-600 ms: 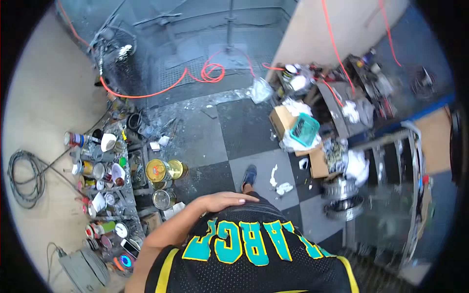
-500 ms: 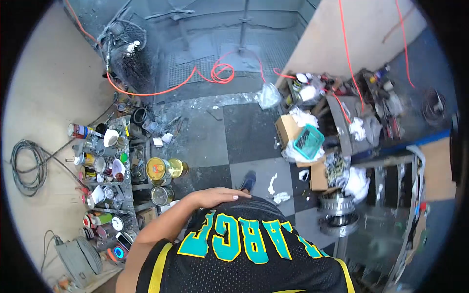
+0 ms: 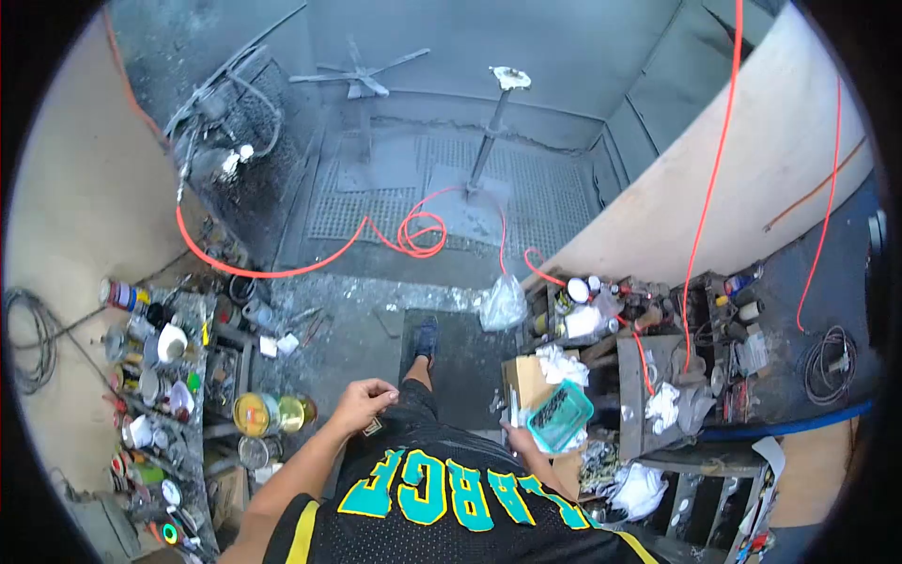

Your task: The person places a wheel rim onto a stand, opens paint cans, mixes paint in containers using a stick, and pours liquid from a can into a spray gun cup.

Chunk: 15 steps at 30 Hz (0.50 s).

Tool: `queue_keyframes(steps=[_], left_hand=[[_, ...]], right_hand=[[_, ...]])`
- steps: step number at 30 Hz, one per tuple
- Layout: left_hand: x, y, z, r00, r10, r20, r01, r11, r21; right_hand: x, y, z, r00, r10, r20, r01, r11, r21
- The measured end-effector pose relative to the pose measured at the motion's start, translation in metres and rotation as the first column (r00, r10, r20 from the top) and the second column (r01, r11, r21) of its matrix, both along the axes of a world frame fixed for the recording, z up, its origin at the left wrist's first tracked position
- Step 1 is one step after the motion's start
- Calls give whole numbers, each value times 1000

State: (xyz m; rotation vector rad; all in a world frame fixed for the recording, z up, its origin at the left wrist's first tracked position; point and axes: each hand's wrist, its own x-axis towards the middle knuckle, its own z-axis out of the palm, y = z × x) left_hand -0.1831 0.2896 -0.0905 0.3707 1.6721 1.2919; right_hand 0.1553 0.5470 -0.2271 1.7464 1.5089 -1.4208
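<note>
My left hand (image 3: pixel 365 404) hangs over my dark shorts, its fingers loosely curled with nothing visible in them. On the other side my right hand (image 3: pixel 519 439) is low by the near-left edge of a teal basket (image 3: pixel 561 416). Its fingers are bent round something thin and greyish that I cannot make out. Dark small items lie in the basket, beside a cardboard box (image 3: pixel 528 378) with white crumpled material. One foot in a dark shoe (image 3: pixel 426 340) is forward on the floor.
Cans and cups crowd the left shelf (image 3: pixel 202 376); yellow-topped tins (image 3: pixel 256 414) stand beside it. A red hose (image 3: pixel 310 271) loops across the floor ahead. Near the grated floor stands a post (image 3: pixel 486 150). To the right is a cluttered bench (image 3: pixel 648 376); a plastic bag (image 3: pixel 504 303) lies by it.
My left hand has lifted off my shorts and its fingers have curled. My right hand has come into view by the basket. The view has tilted up and moved forward.
</note>
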Motion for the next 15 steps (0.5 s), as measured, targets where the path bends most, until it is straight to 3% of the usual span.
queue_keyframes(steps=[1,2,4,5,6,7,8,9,10,11,12,14,15], left_hand=[[-19,19,-13,998,61,14,-61,998,-6],[-38,39,-25,993,115,2,-115,993,32],[-81,91,-44,994,108,0,-108,994,-1],[-105,122,-53,994,106,-3,-106,994,-14],[-124,153,-65,995,88,-57,-88,996,5],[-145,185,-60,999,47,-6,-48,998,-43],[-167,220,-54,999,16,48,-12,996,-86],[-187,253,-82,1000,8,-30,-9,999,-33],[-209,284,-66,995,-18,-101,6,993,-114],[-226,313,-82,989,57,-134,-69,994,-86],[-245,342,-105,977,131,-168,-142,988,-55],[-264,393,-107,924,379,-43,-381,923,-48],[-284,407,-124,929,341,144,-340,940,-31]], right_hand=[[-26,27,-13,982,186,-37,-164,929,331],[-48,55,-23,984,122,-127,-77,947,313],[-122,97,43,961,31,-275,46,962,269],[-151,123,59,964,69,-255,-6,970,241],[-176,148,61,954,120,-274,-32,952,305],[-193,170,67,945,172,-277,-62,929,364],[-225,182,114,911,135,-391,-6,949,315],[-262,193,170,858,95,-505,45,965,258],[-282,213,191,817,61,-573,86,970,226],[-300,228,208,662,-155,-733,267,963,37],[-313,248,218,607,-198,-769,311,950,1],[-329,291,235,484,-295,-824,355,927,-123],[-340,309,242,419,-348,-839,349,914,-205]])
